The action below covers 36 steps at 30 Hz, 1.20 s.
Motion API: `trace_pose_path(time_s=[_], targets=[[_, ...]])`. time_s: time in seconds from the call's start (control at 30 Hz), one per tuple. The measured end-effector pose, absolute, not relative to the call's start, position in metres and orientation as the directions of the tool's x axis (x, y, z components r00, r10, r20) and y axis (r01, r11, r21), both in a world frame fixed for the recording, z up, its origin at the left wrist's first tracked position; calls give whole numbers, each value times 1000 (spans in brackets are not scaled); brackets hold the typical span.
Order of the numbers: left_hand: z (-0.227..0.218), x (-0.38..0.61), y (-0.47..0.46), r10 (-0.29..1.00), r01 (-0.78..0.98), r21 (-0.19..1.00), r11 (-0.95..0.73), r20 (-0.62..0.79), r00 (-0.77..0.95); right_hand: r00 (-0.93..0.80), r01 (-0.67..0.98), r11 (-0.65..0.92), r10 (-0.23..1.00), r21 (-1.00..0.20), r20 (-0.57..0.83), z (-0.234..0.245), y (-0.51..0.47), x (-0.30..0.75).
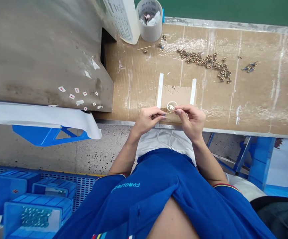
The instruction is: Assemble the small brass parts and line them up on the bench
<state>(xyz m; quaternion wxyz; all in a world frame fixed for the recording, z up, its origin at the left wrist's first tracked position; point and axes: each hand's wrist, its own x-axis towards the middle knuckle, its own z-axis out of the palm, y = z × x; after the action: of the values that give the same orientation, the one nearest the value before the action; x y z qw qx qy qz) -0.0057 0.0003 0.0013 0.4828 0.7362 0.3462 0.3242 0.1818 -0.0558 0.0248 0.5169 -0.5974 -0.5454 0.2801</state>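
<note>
My left hand (pixel 147 120) and my right hand (pixel 190 121) meet over the front edge of a cardboard-covered workbench (pixel 255 103). A thin tan stick (pixel 170 112) runs between their pinched fingertips, and both hands appear to grip it. Just beyond it, a small white ring (pixel 172 106) lies on a brown cardboard pad (pixel 176 96), close to my right fingers. Two white tape strips (pixel 160 90) flank the pad. Farther back lies a scattered heap of small brass coiled parts (pixel 205 62).
A grey metal panel (pixel 41 53) with small stickers stands left of the bench. Behind it are a plastic cup of scraps (pixel 149 21) and a small cluster of blue-and-metal parts (pixel 250 67). Blue crates (pixel 32 212), one holding metal parts, sit low at left.
</note>
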Motion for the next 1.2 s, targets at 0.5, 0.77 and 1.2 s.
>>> trace_pose_path(time_s=[0.5, 0.77, 1.2], targets=[[2, -7, 0, 809, 208, 925, -319, 151, 568, 176, 439, 216, 931, -872, 320, 22, -56, 177], [2, -7, -1, 811, 174, 933, -316, 171, 559, 98, 482, 271, 928, -833, 358, 23, -55, 178], [2, -8, 1, 826, 145, 955, -259, 141, 546, 268, 384, 228, 900, -895, 344, 24, -53, 189]])
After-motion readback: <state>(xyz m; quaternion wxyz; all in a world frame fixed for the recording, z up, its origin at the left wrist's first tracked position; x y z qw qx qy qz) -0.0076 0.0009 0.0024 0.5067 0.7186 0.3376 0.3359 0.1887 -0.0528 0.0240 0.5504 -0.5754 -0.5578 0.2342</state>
